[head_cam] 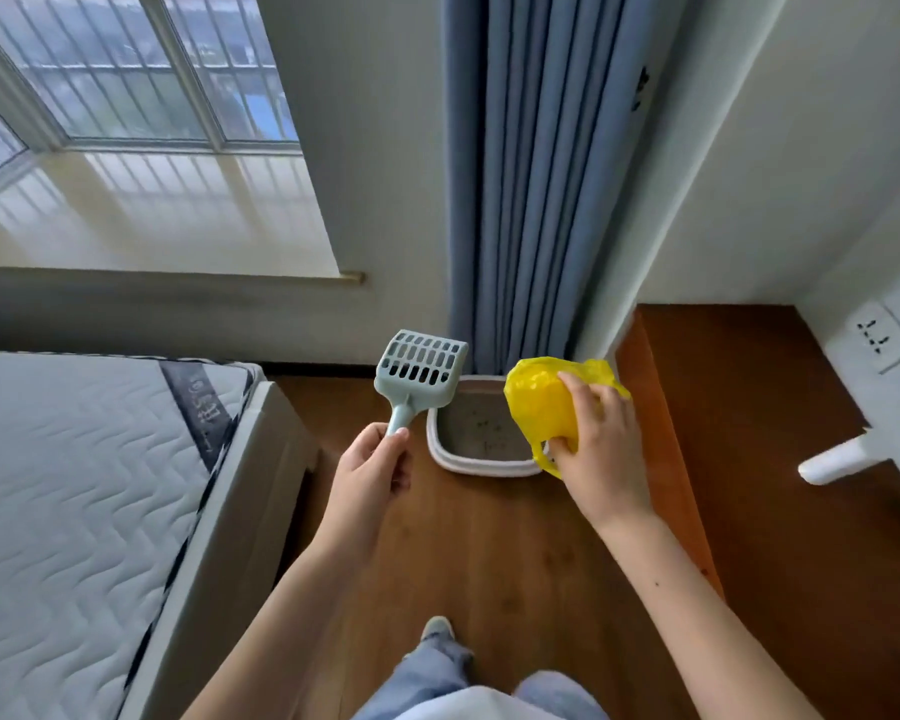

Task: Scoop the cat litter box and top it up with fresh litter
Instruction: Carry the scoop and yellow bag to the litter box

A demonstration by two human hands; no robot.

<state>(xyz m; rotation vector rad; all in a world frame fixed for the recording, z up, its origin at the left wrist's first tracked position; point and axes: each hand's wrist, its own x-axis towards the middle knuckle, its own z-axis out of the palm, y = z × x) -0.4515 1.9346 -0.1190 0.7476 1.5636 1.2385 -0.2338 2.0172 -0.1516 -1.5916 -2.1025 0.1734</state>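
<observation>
A white-rimmed litter box [481,464] sits on the wooden floor against the blue curtain, holding grey litter with a few dark clumps. My left hand [372,467] grips the handle of a pale blue slotted scoop [421,370], held upright above the box's left side. My right hand [601,444] clutches a crumpled yellow plastic bag [541,402] over the box's right edge, hiding that corner.
A bed with a quilted white mattress [74,485] fills the left. A brown wooden cabinet [775,433] stands to the right of the box, with a wall socket [876,337] above it. A blue curtain [531,174] hangs behind. My foot [437,628] is on the floor.
</observation>
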